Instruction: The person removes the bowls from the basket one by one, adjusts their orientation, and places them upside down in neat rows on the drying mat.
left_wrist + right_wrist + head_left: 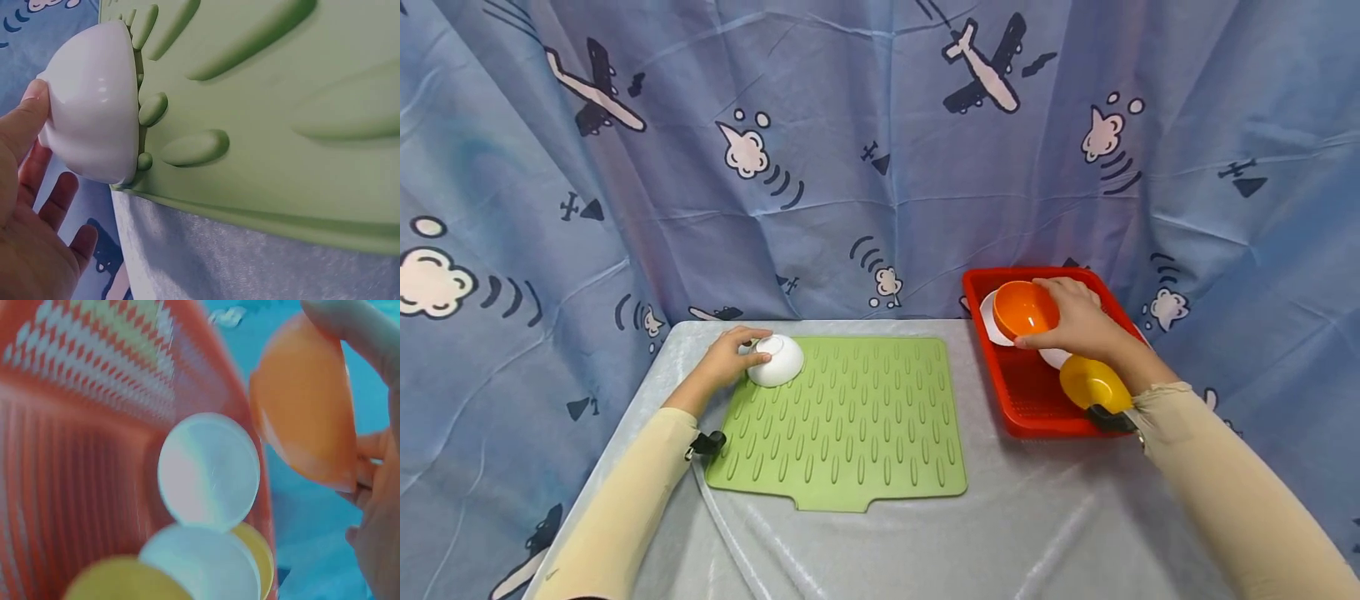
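A white bowl (778,363) lies upside down on the far left corner of a green drying mat (857,417). My left hand (727,358) pinches its foot, the thumb (32,112) on the near side and the index finger behind; the other fingers are loosely bent. Over the red basket (1011,400), my right hand (1082,321) grips an orange bowl (1021,307) by opposite sides of its rim. The right wrist view shows this orange bowl (306,403) raised above the basket's edge, its fingertips partly hidden.
Inside the basket are white bowls (209,469) and yellow bowls (1086,382), partly covered by the right hand and wrist. A silvery cloth covers the table (895,550). Behind it hangs a blue curtain (850,100) printed with planes.
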Tool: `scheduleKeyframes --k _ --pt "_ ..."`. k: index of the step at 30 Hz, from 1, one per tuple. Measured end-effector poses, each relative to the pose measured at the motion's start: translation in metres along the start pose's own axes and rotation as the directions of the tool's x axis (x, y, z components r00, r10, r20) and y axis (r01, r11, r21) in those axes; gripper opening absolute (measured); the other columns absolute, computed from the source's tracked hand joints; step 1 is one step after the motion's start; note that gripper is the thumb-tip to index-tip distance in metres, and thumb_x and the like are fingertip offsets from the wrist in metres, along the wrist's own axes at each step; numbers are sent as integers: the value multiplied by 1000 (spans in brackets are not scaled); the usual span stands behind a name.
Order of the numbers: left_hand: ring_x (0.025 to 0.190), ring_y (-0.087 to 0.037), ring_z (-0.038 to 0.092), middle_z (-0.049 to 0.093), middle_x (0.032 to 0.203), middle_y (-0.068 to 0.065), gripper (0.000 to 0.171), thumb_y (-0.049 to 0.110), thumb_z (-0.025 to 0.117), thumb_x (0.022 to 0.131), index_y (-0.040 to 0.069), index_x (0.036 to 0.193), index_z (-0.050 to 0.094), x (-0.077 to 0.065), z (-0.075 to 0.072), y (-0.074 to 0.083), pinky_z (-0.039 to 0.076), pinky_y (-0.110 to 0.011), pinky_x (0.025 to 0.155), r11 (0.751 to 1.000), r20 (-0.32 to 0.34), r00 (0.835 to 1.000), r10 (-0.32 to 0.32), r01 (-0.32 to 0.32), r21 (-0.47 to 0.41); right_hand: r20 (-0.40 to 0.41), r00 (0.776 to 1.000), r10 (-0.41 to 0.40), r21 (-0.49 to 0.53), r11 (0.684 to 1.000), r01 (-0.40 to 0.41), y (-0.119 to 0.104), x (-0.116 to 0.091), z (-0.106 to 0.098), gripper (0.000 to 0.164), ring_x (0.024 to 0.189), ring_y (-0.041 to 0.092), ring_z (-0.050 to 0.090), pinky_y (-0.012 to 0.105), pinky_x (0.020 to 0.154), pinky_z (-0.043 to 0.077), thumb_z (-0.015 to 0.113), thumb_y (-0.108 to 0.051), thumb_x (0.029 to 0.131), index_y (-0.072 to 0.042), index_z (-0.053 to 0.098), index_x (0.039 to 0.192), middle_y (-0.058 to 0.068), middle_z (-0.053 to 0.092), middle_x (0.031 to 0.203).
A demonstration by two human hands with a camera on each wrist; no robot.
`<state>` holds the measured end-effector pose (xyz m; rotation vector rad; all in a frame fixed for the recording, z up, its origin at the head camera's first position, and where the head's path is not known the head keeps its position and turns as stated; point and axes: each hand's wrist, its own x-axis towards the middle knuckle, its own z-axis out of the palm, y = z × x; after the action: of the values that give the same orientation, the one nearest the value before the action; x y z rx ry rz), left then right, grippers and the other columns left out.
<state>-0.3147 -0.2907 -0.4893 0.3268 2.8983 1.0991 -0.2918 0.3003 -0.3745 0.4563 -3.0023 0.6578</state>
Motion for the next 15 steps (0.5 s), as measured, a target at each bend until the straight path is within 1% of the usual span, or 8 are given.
scheduleKeyframes --k 3,5,8,10,13,15 --pt "129 -41 48 54 145 -17 54 26 76 94 10 142 61 -1 0 0 39 -62 105 1000 -4 1000 5 -5 6 -92 996 -2 33 999 5 -21 -10 4 112 137 47 27 68 110 20 89 -56 71 1 37 153 28 37 151" --pt "128 -41 49 55 145 -18 53 26 76 94 10 142 61 -2 0 0 39 -62 106 1000 -5 1000 8 -8 10 -148 989 -19 52 998 27 -36 -16 8 111 135 47 30 67 108 24 90 -54 70 -1 39 153 27 39 149" --pt "129 -41 48 54 145 -17 53 27 75 94 10 142 61 -3 -1 1 38 -62 106 1000 -3 1000 -3 3 10 -203 977 -62 67 995 77 -59 -24 19 109 133 45 33 64 106 27 92 -52 68 -3 43 151 25 44 146" --pt "130 -41 48 53 146 -17 53 27 75 94 11 143 60 -3 -1 1 38 -63 107 1000 2 1000 -9 9 11 -227 969 -95 92 989 119 -73 -28 28 107 133 43 34 64 107 27 94 -49 66 -4 45 150 22 45 145" --pt "131 -41 47 52 148 -17 53 27 74 95 11 144 59 -3 -1 2 37 -63 108 1000 11 1000 -14 14 8 -235 963 -134 115 980 164 -92 -32 43 107 134 40 34 62 109 26 96 -48 63 -5 47 148 19 47 142" --pt "132 -42 46 51 148 -18 54 26 73 96 11 145 58 -2 -1 4 37 -63 108 1000 15 1000 -11 11 1 -225 962 -156 118 976 185 -103 -36 53 107 135 38 34 61 109 27 96 -49 62 -6 48 147 17 47 141"
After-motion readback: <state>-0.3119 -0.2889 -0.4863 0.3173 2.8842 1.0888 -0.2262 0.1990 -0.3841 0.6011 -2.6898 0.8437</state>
